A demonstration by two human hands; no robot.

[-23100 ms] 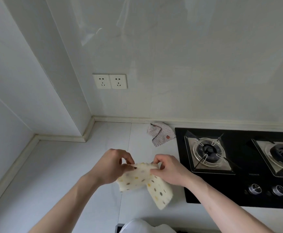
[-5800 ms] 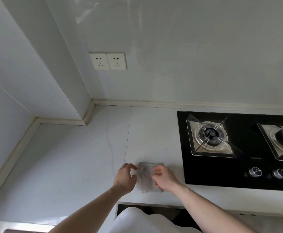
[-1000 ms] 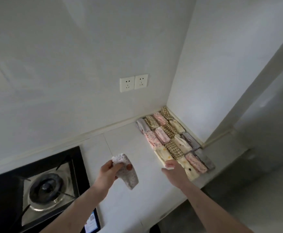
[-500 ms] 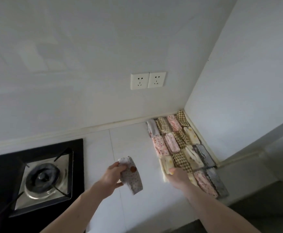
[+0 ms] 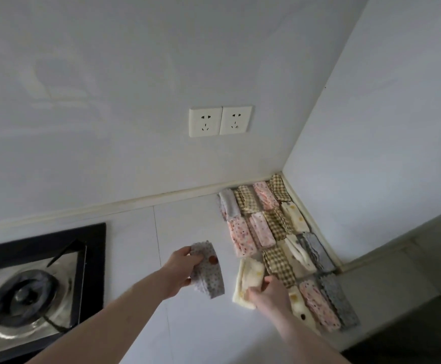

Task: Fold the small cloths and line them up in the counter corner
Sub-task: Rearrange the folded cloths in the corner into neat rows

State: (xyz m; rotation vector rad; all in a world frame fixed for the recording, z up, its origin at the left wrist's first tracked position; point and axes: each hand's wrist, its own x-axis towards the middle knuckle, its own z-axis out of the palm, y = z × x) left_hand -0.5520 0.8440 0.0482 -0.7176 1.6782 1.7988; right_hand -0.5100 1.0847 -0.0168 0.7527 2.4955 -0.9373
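White stone counter [image 5: 188,227] is filling the bottom of the view, and it is meeting two pale walls at its far right corner. Black stove [image 5: 93,258] is sitting at the counter's left edge, with one round burner [image 5: 28,292] showing. Lots of small folded cloths [image 5: 274,229] are lying side by side in rows in that far right corner, running from the back wall toward the counter's front edge. Some are checked, some are pink with flowers, some are cream with dots, and some are grey. Two white sockets [image 5: 220,121] are sitting on the back wall above them.

The left hand [image 5: 181,269] is gripping a folded grey spotted cloth [image 5: 209,274] and holding it up above the counter, just left of the rows. The right hand [image 5: 266,294] is curling its fingers round a cream cloth [image 5: 248,279] with yellow dots. This cloth is lying on the counter, touching the left side of the rows.
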